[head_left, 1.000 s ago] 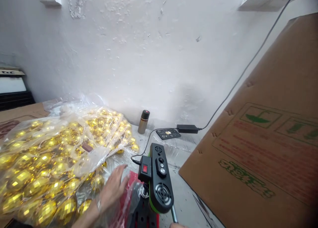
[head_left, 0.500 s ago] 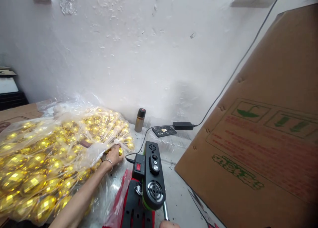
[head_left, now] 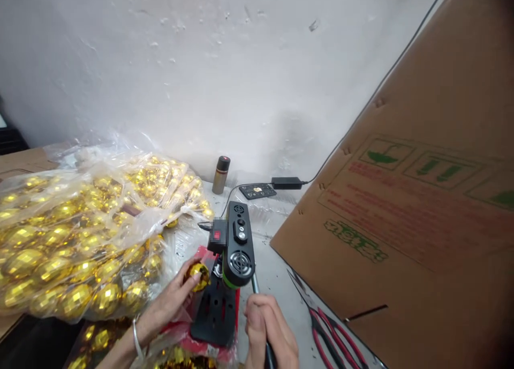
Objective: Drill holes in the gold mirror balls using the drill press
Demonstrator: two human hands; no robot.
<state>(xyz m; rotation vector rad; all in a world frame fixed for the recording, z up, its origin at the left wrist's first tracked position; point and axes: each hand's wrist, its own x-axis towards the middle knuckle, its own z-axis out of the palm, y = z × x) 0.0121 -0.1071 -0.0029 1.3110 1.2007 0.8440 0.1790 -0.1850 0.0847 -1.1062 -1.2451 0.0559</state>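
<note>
My left hand (head_left: pixel 176 294), a bangle at its wrist, is closed around a shiny gold ball (head_left: pixel 199 274) beside a black machine (head_left: pixel 239 238). The machine has round vents, a red switch and a slotted black base plate (head_left: pixel 214 321). My right hand (head_left: pixel 271 329) is wrapped round the dark handle of a metal lever (head_left: pixel 256 284) at the machine's right side. To the left, clear plastic bags (head_left: pixel 136 221) hold many faceted gold balls (head_left: pixel 56 272). Red plastic packaging (head_left: pixel 187 334) lies under and around the base plate.
Scissors (head_left: pixel 331 337) with red and black handles lie at the right. A large cardboard box (head_left: pixel 401 197) leans there. Against the wall stand a small bottle (head_left: pixel 220 174), a dark phone-like slab (head_left: pixel 257 190) and a power adapter (head_left: pixel 286 183) with its cable. More gold pieces (head_left: pixel 98 339) show at the lower left.
My left hand has come back from the bag's opening to the machine, now with a gold ball. My right hand shows more fully on the lever handle. The view has shifted down.
</note>
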